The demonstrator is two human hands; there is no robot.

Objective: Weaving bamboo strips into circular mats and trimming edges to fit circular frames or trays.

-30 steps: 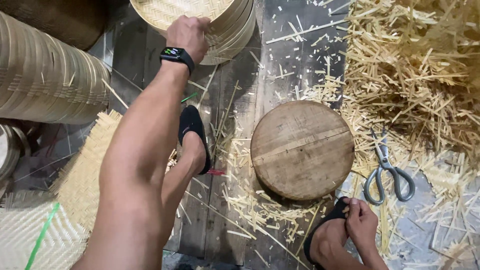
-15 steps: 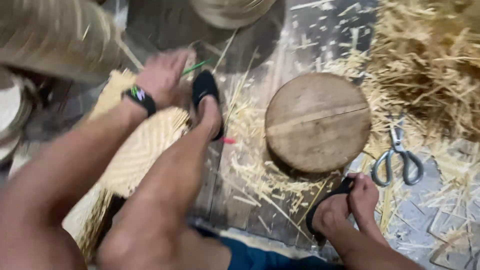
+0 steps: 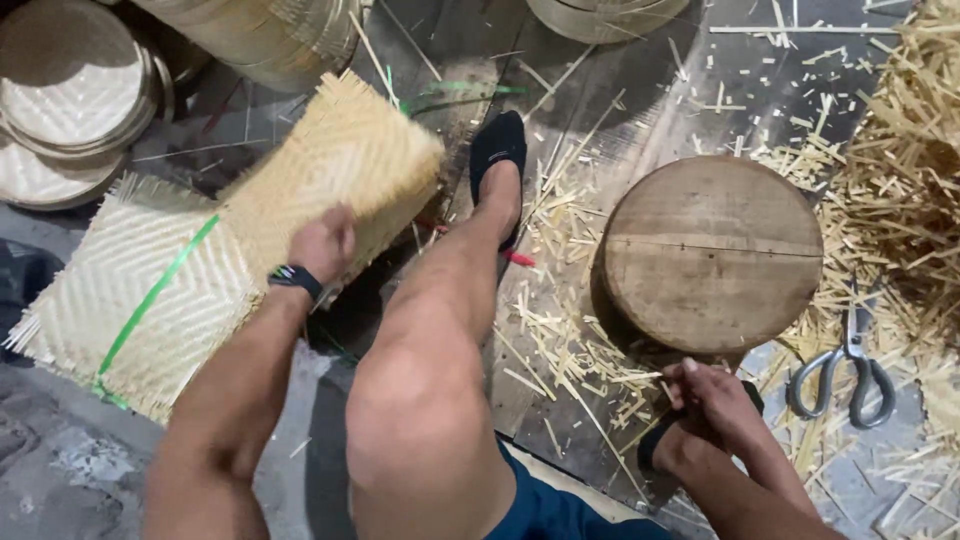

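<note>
Two hands are busy, one on each side of the bare leg. The left hand has its fingers closed on the near edge of a woven bamboo mat. That mat is lifted and tilted above the stack of mats, which is tied with a green strap and lies at the left side of the floor. The right hand is down at the near edge of the floor, just beside the round wooden block. Its fingers are curled on the black slipper at the right foot.

To lift the mat well, I think the grip should stay firm but gentle, because the thin strips could bend or snap. Holding it close to the middle of its edge would help keep it flat. The loose ends at the edges look sharp, so fingers should stay off them.

Many cut bamboo strips lie on the floor around the block, with a big heap at the right edge. Scissors lie near that heap. Round woven lids sit at the far left corner.
</note>
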